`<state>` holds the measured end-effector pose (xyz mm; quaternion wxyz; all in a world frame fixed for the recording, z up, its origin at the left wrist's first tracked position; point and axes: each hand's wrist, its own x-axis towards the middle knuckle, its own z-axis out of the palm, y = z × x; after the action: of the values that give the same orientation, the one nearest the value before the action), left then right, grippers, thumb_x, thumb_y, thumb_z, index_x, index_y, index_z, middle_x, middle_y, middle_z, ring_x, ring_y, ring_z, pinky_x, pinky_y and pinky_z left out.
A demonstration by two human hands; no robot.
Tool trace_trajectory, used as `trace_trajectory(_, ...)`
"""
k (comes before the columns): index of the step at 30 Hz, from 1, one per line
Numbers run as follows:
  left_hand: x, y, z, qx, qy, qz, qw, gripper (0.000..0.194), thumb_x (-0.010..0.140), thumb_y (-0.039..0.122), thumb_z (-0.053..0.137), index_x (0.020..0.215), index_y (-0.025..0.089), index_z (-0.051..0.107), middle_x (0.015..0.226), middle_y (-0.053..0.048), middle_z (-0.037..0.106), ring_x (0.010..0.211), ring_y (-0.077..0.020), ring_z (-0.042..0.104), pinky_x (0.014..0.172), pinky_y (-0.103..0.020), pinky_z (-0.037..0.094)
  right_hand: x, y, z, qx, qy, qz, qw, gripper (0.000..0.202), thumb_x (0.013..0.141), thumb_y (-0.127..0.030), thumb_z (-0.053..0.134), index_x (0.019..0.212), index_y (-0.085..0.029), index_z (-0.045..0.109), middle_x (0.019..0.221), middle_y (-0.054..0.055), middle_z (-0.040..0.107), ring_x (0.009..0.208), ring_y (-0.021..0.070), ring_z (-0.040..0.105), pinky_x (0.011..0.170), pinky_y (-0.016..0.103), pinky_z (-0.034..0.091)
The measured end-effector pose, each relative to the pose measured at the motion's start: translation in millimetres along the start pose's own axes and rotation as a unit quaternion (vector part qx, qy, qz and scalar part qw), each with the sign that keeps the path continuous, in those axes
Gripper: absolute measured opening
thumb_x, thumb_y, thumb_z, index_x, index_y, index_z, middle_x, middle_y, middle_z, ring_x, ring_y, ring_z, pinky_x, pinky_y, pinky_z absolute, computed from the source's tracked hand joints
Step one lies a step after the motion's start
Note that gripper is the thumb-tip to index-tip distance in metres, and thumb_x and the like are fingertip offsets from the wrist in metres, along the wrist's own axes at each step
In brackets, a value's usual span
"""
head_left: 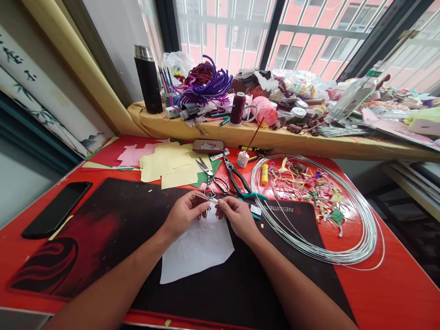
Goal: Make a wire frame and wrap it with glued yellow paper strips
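Note:
Between my two hands is a small piece of bent thin wire point(204, 224), with loops hanging below the fingertips. My left hand point(185, 213) pinches it from the left, thumb against fingers. From the right, my right hand point(237, 214) grips it with thumb and forefinger; its other fingers are curled in. Under the hands a white sheet point(195, 256) lies on the black desk mat point(144, 275). Scissors point(207, 172) with open blades and black-handled pliers point(235, 176) lie just beyond the hands.
A large wire coil point(357, 252) rings paper scraps on the right. Yellow paper point(165, 162), a glue stick point(264, 174) and a small white bottle point(242, 159) lie behind. A phone point(57, 208) is at left. A black flask point(148, 80) stands on the crowded sill.

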<state>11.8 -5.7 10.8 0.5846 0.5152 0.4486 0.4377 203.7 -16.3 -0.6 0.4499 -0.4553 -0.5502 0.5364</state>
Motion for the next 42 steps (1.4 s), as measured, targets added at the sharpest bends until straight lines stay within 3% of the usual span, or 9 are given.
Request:
trace_trajectory(12,-3.0,3.5,1.8,0.017,-0.011,0.007,1.0,0.029,0.079,0.041,0.082,0.091,0.019,0.068,0.077,-0.001,0.068,0.062,-0.0145,0.062,0.056,-0.027,0.051,0.5,-1.1,1.0,0.002,-0.007,-0.002,1.0,0.041,0.094,-0.059,0.063,0.085,-0.02,0.072,0.07,0.003,0.072,0.06,0.0167,0.064,0.061,0.028,0.051)
trace_trajectory(22,-4.9,-3.1,0.6,0.052,-0.026,0.003,0.998,0.024,0.084,0.039,0.079,0.097,0.021,0.07,0.081,-0.002,0.068,0.067,-0.0149,0.061,0.057,-0.026,0.05,-0.4,-1.1,0.7,0.007,-0.013,0.003,1.0,0.038,0.092,-0.055,0.067,0.076,-0.021,0.066,0.068,0.001,0.07,0.063,0.0169,0.064,0.064,0.028,0.051)
trace_trajectory(42,-3.2,-0.9,2.6,0.072,-0.052,-0.008,0.996,0.029,0.084,0.041,0.077,0.097,0.018,0.068,0.079,-0.003,0.068,0.065,-0.015,0.059,0.056,-0.026,0.048,0.6,2.0,1.5,0.019,-0.013,0.01,1.0,0.034,0.09,-0.052,0.071,0.081,-0.02,0.069,0.07,0.001,0.07,0.064,0.0163,0.064,0.065,0.028,0.051)
